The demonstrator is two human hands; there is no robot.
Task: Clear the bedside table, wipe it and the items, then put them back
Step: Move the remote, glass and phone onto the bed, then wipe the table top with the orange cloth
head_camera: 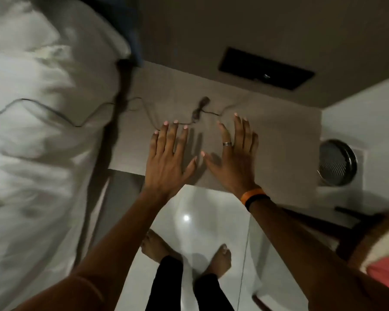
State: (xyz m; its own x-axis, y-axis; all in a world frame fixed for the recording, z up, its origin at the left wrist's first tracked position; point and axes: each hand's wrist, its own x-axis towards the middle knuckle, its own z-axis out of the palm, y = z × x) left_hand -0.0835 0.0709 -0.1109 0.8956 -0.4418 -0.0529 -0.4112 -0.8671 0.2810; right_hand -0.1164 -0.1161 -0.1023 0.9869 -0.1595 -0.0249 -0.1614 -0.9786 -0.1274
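Note:
The bedside table (pixel 285 140) is a pale grey-brown slab fixed to the wall beside the bed. A thin dark cable (pixel 148 111) runs across its far part, with a small dark plug-like piece (pixel 200 106) in the middle. My left hand (pixel 169 158) and my right hand (pixel 234 156) hover flat over the table's front half, side by side, fingers spread, palms down. Neither hand holds anything. A ring sits on my right hand and an orange and black band on that wrist.
The white bed (pixel 43 142) fills the left, and the cable trails onto it. A dark switch panel (pixel 266 68) is set in the wall behind the table. A round metal bin (pixel 337 162) stands on the floor at the right. My bare feet are on glossy tiles below.

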